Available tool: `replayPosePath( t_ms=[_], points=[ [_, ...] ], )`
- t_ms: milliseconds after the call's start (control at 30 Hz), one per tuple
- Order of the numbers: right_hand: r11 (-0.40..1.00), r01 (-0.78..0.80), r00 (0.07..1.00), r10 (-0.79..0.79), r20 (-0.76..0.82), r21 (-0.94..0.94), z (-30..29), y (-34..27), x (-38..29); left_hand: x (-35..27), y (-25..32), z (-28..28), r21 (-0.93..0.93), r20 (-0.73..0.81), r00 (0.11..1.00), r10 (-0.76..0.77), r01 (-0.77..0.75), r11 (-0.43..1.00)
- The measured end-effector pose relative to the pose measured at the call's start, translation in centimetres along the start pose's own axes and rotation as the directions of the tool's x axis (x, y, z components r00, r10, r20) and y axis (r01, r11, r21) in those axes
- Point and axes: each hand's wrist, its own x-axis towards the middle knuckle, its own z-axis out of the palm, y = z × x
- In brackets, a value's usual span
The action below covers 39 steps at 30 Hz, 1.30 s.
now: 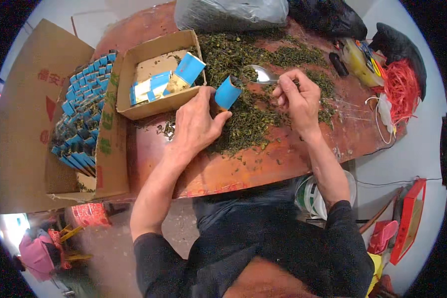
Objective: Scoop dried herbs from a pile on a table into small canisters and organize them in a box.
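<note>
My left hand (197, 121) grips a small blue packet (228, 93) by its lower part, with the packet's mouth tilted up to the right. A metal spoon (261, 74) is held by its handle in my right hand (300, 100). The spoon's bowl lies over a spread heap of dried green leaves (242, 128), which looks like loose tea. Close behind my left hand is a shallow cardboard box (152, 108) holding several blue and white packets (188, 70), some lying flat, one leaning on the side.
At left stands a tall carton (110, 141) packed with upright blue packets (87, 85). A clear plastic bag (231, 15) and a black bag (327, 16) sit at the far edge. Scissors (374, 65) and red plastic twine (404, 89) lie at right on the wooden table (223, 175).
</note>
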Motion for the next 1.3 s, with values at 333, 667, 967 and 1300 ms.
replayPosePath(
  t_ms=[333, 667, 967, 1300],
  points=[
    [0.993, 0.108, 0.992, -0.106, 0.068, -0.038, -0.6, -3.8, 0.2, -0.1, -0.5, 0.1, -0.021, -0.007, 1.0, 0.027, -0.027, 0.999],
    [0.89, 0.31, 0.939, -0.23, 0.256, -0.335, -0.5, -5.3, 0.6, 0.0, -0.5, 0.1, -0.038, 0.012, 1.0, 0.024, -0.023, 0.999],
    [0.637, 0.625, 0.78, -0.501, 0.374, -0.451, 0.9, -6.2, 0.3, -0.1, -0.8, 0.2, -0.022, -0.003, 0.999, 0.047, -0.047, 0.999],
    [0.449, 0.775, 0.629, -0.618, 0.471, -0.445, 0.9, -5.5, 0.3, -0.1, -0.6, 0.1, -0.023, -0.011, 0.999, 0.054, -0.054, 0.998]
  ],
)
